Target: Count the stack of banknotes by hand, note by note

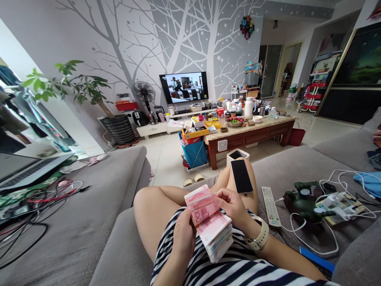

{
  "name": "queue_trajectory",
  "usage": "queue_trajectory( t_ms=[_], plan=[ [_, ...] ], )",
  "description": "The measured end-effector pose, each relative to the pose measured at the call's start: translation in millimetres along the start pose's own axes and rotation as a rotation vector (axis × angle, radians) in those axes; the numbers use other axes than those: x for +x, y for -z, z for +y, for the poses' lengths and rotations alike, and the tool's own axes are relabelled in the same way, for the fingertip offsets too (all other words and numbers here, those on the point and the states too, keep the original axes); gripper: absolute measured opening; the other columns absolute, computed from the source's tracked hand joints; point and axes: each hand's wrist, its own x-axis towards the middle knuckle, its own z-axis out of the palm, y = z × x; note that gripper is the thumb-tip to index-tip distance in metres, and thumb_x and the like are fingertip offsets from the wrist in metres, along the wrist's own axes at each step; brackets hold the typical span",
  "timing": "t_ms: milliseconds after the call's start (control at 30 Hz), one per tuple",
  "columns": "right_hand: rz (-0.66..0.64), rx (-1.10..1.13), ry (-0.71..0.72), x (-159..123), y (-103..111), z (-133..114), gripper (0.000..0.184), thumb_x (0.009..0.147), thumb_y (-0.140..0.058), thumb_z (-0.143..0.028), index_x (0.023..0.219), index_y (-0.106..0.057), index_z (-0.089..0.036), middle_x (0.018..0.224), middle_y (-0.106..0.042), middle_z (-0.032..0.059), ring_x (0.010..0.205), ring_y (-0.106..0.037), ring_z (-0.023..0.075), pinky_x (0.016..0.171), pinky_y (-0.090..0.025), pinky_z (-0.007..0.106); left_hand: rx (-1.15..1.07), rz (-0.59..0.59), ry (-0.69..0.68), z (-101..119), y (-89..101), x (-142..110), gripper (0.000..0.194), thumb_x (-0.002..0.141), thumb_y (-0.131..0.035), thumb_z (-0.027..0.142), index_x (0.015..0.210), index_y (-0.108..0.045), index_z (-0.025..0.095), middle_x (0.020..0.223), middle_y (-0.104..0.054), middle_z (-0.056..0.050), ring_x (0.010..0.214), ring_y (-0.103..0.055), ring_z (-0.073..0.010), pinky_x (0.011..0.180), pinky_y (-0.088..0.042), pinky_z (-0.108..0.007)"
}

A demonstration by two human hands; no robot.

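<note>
A thick stack of banknotes (pixel 214 234), folded over, rests above my lap with pink-red notes on top. My left hand (pixel 183 234) grips the stack along its left side, thumb on the face of the notes. With thumb and fingers my right hand (pixel 233 206) pinches the upper edge of a pink banknote (pixel 201 198) that is bent up from the pile. A cream watch (pixel 261 234) is on my right wrist. On my right knee lies a smartphone (pixel 241 176) with a dark screen.
To the right on the grey sofa (pixel 276 163) are a remote control (pixel 270 206), a dark green figure (pixel 306 202) and a power strip (pixel 339 206) with white cables. A laptop (pixel 32 171) and tangled cords lie left. Ahead stands a cluttered coffee table (pixel 250 136) beside a blue bin (pixel 195 154).
</note>
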Motion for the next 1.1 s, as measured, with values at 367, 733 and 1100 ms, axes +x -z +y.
queue_trajectory(
  t_ms=[367,733,1100],
  plan=[
    [-0.007,0.041,0.002,0.0,0.3,5.3,0.031,0.082,-0.068,-0.046,0.075,-0.059,-0.018,0.068,-0.056,-0.0013,0.062,-0.048,0.013,0.056,-0.038,0.024,-0.03,-0.024,-0.006,0.1,0.3,0.0,0.019,0.069,-0.065,0.036,0.067,-0.073,0.019,0.078,-0.074,-0.006,0.077,-0.064,-0.027,0.068,-0.05,-0.033],
    [-0.013,0.045,0.011,-1.4,-0.4,4.5,0.03,0.084,-0.067,-0.045,0.076,-0.059,-0.017,0.069,-0.056,-0.0013,0.063,-0.048,0.0129,0.057,-0.037,0.024,-0.012,-0.047,-0.026,-4.0,3.2,1.9,0.018,0.068,-0.066,0.036,0.067,-0.072,0.019,0.079,-0.074,-0.007,0.082,-0.064,-0.0291,0.072,-0.051,-0.034],
    [-0.01,0.053,0.017,-0.7,-1.2,1.8,0.029,0.084,-0.068,-0.042,0.075,-0.06,-0.016,0.068,-0.056,-0.0012,0.063,-0.048,0.0125,0.057,-0.037,0.023,-0.018,-0.069,-0.03,-17.4,11.3,7.8,0.017,0.069,-0.064,0.032,0.072,-0.073,0.018,0.084,-0.074,-0.006,0.087,-0.064,-0.0287,0.078,-0.049,-0.035]
  ],
)
